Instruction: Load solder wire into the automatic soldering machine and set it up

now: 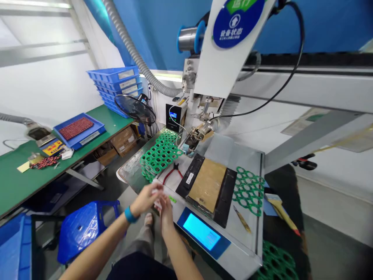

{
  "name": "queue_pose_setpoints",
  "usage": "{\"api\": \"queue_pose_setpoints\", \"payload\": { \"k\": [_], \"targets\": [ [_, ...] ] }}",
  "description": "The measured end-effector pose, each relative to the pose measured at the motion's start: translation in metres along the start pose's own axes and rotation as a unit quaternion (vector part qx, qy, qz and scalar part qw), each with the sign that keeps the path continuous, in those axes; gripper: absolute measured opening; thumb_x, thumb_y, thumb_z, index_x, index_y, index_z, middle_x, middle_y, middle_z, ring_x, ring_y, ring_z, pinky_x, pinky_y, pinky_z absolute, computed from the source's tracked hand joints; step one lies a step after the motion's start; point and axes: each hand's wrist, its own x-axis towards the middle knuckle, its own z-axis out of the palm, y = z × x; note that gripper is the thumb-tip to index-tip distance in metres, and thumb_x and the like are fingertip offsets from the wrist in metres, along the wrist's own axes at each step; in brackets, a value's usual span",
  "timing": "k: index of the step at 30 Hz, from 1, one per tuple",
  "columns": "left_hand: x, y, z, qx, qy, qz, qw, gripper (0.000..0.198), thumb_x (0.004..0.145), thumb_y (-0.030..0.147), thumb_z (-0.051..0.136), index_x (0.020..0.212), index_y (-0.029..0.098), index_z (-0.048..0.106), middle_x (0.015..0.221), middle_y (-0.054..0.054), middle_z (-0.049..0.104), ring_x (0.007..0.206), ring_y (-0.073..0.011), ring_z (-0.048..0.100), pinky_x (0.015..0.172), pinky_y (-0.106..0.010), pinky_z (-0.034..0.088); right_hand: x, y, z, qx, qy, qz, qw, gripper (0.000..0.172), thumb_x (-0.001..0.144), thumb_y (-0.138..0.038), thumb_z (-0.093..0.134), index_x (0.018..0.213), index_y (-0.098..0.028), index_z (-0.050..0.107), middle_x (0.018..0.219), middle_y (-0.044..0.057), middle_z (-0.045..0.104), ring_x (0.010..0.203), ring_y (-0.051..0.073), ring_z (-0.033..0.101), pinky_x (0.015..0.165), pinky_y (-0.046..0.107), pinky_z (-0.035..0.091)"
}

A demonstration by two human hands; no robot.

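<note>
My left hand (147, 199), with a teal band on its wrist, meets my right hand (165, 210) in front of the machine's near left edge. The fingers of both are closed together around a small whitish, crumpled piece (157, 203); blur hides what it is. Just beyond them lie red-handled cutters (174, 171). To the right, a tan board (208, 184) rests on a black fixture (224, 198) on the machine bed. A lit blue screen (201, 231) faces me below it.
Green perforated frames are stacked (160, 155) at the left, and another frame (249, 188) lies right of the fixture, near tweezers (241, 219) and a brush (281, 212). The soldering head (201, 130) hangs over the bed. A blue stool (84, 229) stands left.
</note>
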Motion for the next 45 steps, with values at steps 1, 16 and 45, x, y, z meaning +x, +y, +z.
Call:
{"api": "queue_pose_setpoints", "payload": {
  "k": [1, 16, 45],
  "targets": [
    [0.025, -0.003, -0.019, 0.014, 0.028, 0.001, 1.0, 0.023, 0.086, 0.025, 0.044, 0.101, 0.014, 0.058, 0.102, -0.006, 0.064, 0.096, -0.0167, 0.057, 0.09, -0.029, 0.044, 0.017, -0.009, 0.009, 0.003, 0.019, -0.007, 1.0, 0.042, 0.088, -0.044, 0.041, 0.115, -0.013, 0.049, 0.111, 0.011, 0.059, 0.095, 0.019, 0.06, 0.08, 0.037, 0.05],
    [0.237, -0.103, -0.095, 0.003, -0.121, -0.105, 0.987, 0.041, 0.088, 0.04, 0.049, 0.118, 0.013, 0.051, 0.109, -0.009, 0.062, 0.092, -0.0184, 0.061, 0.081, -0.039, 0.051, 0.19, -0.055, 0.069, -0.12, 0.185, -0.036, 0.975, 0.079, 0.082, -0.046, 0.044, 0.14, 0.001, 0.017, 0.148, 0.019, 0.019, 0.137, 0.02, 0.018, 0.11, 0.031, 0.016],
    [0.054, 0.036, 0.065, 0.013, -0.029, 0.068, 0.997, 0.063, 0.082, 0.022, 0.048, 0.139, 0.016, 0.023, 0.143, -0.013, 0.036, 0.131, -0.0231, 0.036, 0.106, -0.041, 0.037, 0.068, -0.099, -0.142, -0.174, 0.242, -0.108, 0.948, 0.083, 0.075, -0.053, 0.054, 0.143, -0.02, 0.02, 0.147, 0.011, 0.026, 0.13, 0.028, 0.035, 0.1, 0.039, 0.038]
  ]
}}
